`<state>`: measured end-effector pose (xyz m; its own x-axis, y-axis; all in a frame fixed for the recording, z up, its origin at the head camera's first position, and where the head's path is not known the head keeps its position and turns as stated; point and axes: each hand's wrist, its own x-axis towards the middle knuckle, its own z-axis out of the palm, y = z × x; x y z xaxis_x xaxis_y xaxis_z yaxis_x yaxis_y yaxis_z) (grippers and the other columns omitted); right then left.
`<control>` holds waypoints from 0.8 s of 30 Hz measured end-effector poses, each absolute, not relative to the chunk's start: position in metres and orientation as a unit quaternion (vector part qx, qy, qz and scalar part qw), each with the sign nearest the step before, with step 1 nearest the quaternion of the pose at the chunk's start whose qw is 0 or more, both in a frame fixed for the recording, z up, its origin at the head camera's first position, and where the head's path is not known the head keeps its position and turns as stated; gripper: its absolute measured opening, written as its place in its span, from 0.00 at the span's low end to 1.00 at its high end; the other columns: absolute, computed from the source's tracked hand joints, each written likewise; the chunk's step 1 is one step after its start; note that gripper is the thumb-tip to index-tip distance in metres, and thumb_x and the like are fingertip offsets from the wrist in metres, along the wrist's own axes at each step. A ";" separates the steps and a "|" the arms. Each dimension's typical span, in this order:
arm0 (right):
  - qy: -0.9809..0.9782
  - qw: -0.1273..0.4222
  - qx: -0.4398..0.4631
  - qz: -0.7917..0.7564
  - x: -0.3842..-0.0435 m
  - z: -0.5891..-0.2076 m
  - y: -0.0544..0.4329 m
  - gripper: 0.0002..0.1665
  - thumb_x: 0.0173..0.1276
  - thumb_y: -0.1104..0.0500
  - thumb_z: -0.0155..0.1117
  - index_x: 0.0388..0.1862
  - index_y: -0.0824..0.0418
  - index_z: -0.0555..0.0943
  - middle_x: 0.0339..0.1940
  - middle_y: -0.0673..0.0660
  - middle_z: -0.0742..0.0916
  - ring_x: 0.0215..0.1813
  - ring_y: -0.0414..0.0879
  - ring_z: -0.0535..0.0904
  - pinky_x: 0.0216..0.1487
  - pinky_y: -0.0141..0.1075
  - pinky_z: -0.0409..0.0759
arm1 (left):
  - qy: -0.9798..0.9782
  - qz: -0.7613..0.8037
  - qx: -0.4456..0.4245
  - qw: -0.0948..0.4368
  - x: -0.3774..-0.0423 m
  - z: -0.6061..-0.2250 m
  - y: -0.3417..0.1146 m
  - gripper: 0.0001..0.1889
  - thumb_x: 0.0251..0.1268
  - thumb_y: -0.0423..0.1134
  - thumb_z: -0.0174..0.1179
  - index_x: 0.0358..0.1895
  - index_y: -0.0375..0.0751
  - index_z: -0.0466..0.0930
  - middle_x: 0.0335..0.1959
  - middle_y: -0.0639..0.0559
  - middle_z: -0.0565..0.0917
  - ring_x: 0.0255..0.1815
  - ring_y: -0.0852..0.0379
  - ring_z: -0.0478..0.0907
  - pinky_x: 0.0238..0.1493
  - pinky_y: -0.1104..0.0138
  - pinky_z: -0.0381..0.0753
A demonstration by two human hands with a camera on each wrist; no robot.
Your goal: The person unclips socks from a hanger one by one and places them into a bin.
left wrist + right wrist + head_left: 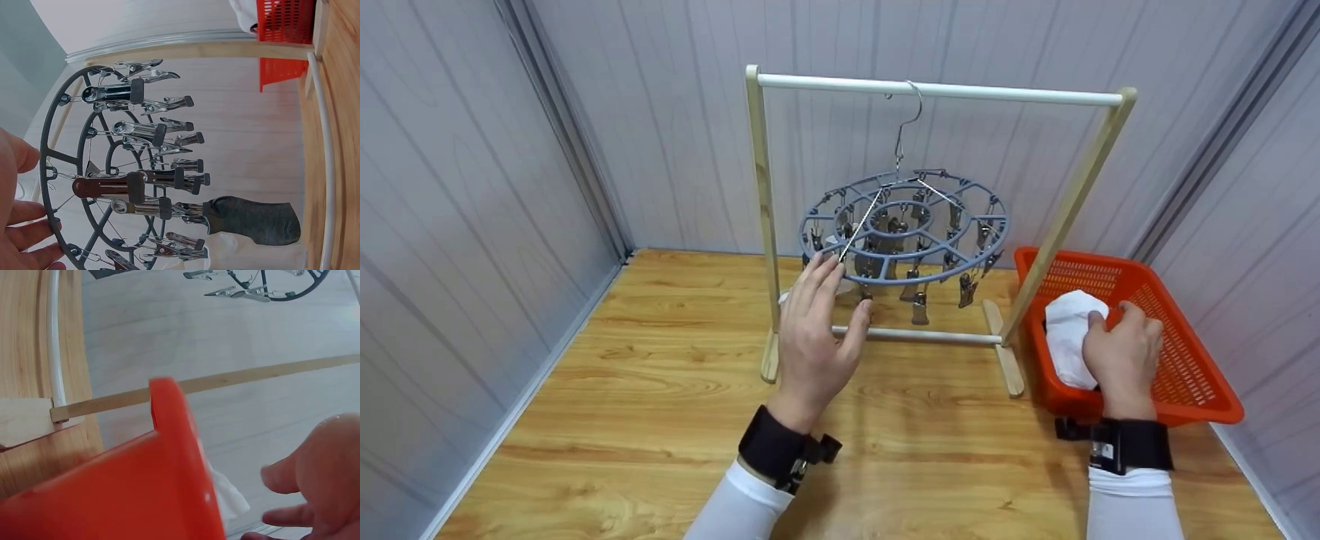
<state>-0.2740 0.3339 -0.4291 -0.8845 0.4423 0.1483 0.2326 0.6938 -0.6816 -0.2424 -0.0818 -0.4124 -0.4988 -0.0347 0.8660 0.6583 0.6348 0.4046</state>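
Note:
A round grey clip hanger [934, 280] with metal clips hangs by its hook. My left hand [816, 341] is at its near left rim, fingers extended; in the left wrist view the fingertips [34, 233] lie at the rim. A dark grey sock [253, 220] hangs from the clips there, beside a white cloth piece [259, 253]. My right hand [1126, 356] is over the red basket [1189, 352], close to a folded white cloth [1069, 337], possibly a sock. The right wrist view shows its thumb and fingers apart, with nothing visible between them.
A wooden stand with a white top bar [1020, 93] carries the hanger. Its right post [1069, 214] rises between the hanger and the basket. A lower white bar [930, 337] runs near the wood-grain table [660, 420]. Pale panel walls enclose the back and sides.

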 end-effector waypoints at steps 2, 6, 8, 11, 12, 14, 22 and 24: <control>-0.904 0.172 -0.181 0.348 -0.274 -0.429 0.330 0.42 0.89 0.46 0.50 0.87 0.74 0.61 0.77 0.81 0.67 0.76 0.75 0.62 0.71 0.67 0.66 | -0.777 -0.378 -0.202 0.460 -0.242 -0.412 -0.082 0.27 0.78 0.41 0.71 0.70 0.25 0.80 0.73 0.34 0.81 0.82 0.35 0.71 0.85 0.43 0.66; -0.897 0.201 -0.162 0.359 -0.272 -0.427 0.320 0.39 0.89 0.47 0.51 0.84 0.74 0.65 0.73 0.77 0.71 0.72 0.71 0.65 0.67 0.62 0.68 | -0.770 -0.380 -0.210 0.468 -0.241 -0.412 -0.082 0.26 0.76 0.39 0.71 0.69 0.26 0.82 0.72 0.35 0.83 0.81 0.36 0.73 0.83 0.42 0.68; -0.894 0.211 -0.154 0.363 -0.272 -0.426 0.315 0.38 0.89 0.47 0.51 0.84 0.73 0.67 0.71 0.75 0.73 0.70 0.69 0.67 0.65 0.60 0.69 | -0.766 -0.377 -0.215 0.474 -0.241 -0.412 -0.082 0.26 0.76 0.39 0.72 0.69 0.27 0.82 0.71 0.36 0.84 0.79 0.36 0.74 0.82 0.41 0.70; -0.892 0.218 -0.146 0.368 -0.271 -0.423 0.308 0.37 0.89 0.47 0.52 0.83 0.72 0.69 0.70 0.74 0.74 0.69 0.67 0.70 0.66 0.58 0.70 | -0.764 -0.372 -0.224 0.478 -0.241 -0.411 -0.082 0.26 0.76 0.40 0.72 0.69 0.28 0.82 0.70 0.36 0.84 0.78 0.36 0.76 0.80 0.40 0.72; -0.892 0.218 -0.143 0.369 -0.271 -0.423 0.306 0.37 0.89 0.47 0.52 0.83 0.71 0.69 0.70 0.73 0.74 0.69 0.67 0.70 0.66 0.58 0.70 | -0.764 -0.370 -0.227 0.478 -0.241 -0.411 -0.082 0.26 0.76 0.40 0.72 0.69 0.28 0.82 0.70 0.35 0.84 0.77 0.37 0.77 0.79 0.40 0.73; -0.892 0.217 -0.140 0.370 -0.270 -0.422 0.303 0.36 0.89 0.47 0.53 0.82 0.70 0.70 0.70 0.73 0.75 0.69 0.67 0.71 0.66 0.57 0.71 | -0.764 -0.368 -0.233 0.476 -0.240 -0.410 -0.082 0.26 0.77 0.41 0.72 0.69 0.27 0.82 0.70 0.35 0.84 0.76 0.37 0.78 0.79 0.40 0.73; -0.894 0.227 -0.115 0.367 -0.269 -0.421 0.289 0.35 0.88 0.48 0.55 0.81 0.71 0.72 0.67 0.73 0.76 0.67 0.67 0.71 0.62 0.56 0.70 | -0.768 -0.358 -0.259 0.465 -0.237 -0.408 -0.080 0.25 0.78 0.41 0.70 0.69 0.28 0.83 0.69 0.36 0.85 0.73 0.39 0.80 0.81 0.48 0.73; -0.894 0.230 -0.104 0.371 -0.269 -0.422 0.286 0.35 0.88 0.48 0.56 0.81 0.71 0.72 0.66 0.73 0.77 0.66 0.67 0.71 0.62 0.56 0.69 | -0.769 -0.354 -0.268 0.460 -0.236 -0.407 -0.079 0.25 0.78 0.41 0.70 0.69 0.28 0.83 0.69 0.37 0.85 0.73 0.41 0.80 0.82 0.52 0.72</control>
